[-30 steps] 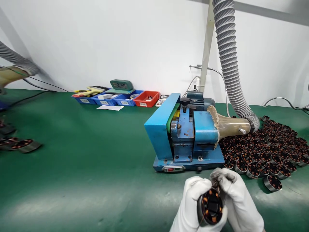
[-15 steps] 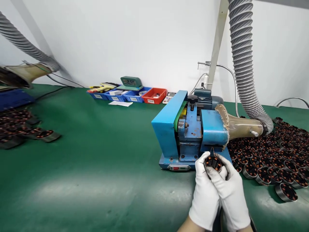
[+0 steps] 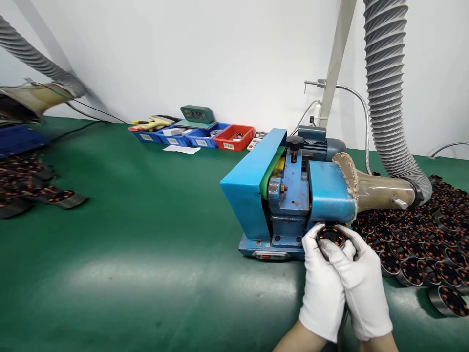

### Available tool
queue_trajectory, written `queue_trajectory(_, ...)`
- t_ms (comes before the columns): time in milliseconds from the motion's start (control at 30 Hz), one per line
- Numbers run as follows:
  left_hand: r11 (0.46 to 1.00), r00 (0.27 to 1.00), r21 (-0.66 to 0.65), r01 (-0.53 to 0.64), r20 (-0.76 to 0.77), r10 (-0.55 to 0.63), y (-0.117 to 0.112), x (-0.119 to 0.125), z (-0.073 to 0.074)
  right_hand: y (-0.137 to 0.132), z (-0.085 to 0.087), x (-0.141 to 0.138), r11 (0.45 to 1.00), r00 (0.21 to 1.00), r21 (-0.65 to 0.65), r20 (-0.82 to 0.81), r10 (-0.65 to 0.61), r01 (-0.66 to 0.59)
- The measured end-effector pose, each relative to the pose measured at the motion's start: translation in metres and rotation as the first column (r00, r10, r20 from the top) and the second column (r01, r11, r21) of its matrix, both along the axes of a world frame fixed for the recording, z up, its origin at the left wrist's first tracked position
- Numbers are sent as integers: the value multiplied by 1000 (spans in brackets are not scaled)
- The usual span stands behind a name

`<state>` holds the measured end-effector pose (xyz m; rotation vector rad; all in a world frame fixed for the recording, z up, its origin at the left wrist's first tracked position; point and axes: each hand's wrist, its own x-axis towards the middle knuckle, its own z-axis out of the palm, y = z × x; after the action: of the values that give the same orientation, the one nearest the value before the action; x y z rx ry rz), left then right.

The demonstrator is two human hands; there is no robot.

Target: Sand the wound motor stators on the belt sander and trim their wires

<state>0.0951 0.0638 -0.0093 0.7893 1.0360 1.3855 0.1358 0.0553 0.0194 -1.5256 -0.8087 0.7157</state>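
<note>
Both hands wear white gloves and are closed around one round motor stator [image 3: 331,234], a metal ring with dark inner parts and copper windings. My left hand [image 3: 322,286] grips its left side, while my right hand [image 3: 364,281] holds the right side with its thumb across the near edge. The stator is held right at the front underside of the blue housing [image 3: 330,190] on the belt-driven machine [image 3: 247,190]. Its far edge lies close against that housing; whether it touches I cannot tell. No wire ends show above the stator.
A translucent suction nozzle [image 3: 384,190] with a grey hose [image 3: 386,93] joins the housing's right side. Many similar stators [image 3: 410,271] crowd the right; more [image 3: 66,198] lie far left. Blue bins [image 3: 201,139], a red bin [image 3: 234,137] and a clock [image 3: 197,114] stand along the wall.
Both hands have brought the stator up closer to the housing. Two thin wires that stuck up from it are now out of sight at the housing. The camera view has shifted slightly.
</note>
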Motion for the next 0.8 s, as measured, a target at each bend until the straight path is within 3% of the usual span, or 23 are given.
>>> queue_trajectory(167, 999, 999, -28, 38, 24, -37, -14, -10, -3, -18, -7, -6, 1000, 1000, -14, -29, 0, 0)
queue_trajectory(333, 993, 996, 70, 90, -3, -90, -29, -27, -6, -38, -20, -14, 995, 989, -10, -103, -101, 101)
queue_trajectory(467, 991, 991, 25, 134, -13, -134, -19, -23, -3, -25, -18, -12, 996, 987, -37, -131, -88, 84)
queue_trajectory(633, 993, 997, 96, 71, -44, -67, -1, -15, -1, -4, -13, -7, 999, 995, -1, -87, -47, 48)
queue_trajectory(800, 989, 980, 96, 116, -175, -98, 3, -14, 6, 0, -16, -2, 999, 999, -6, 1, -37, 37)
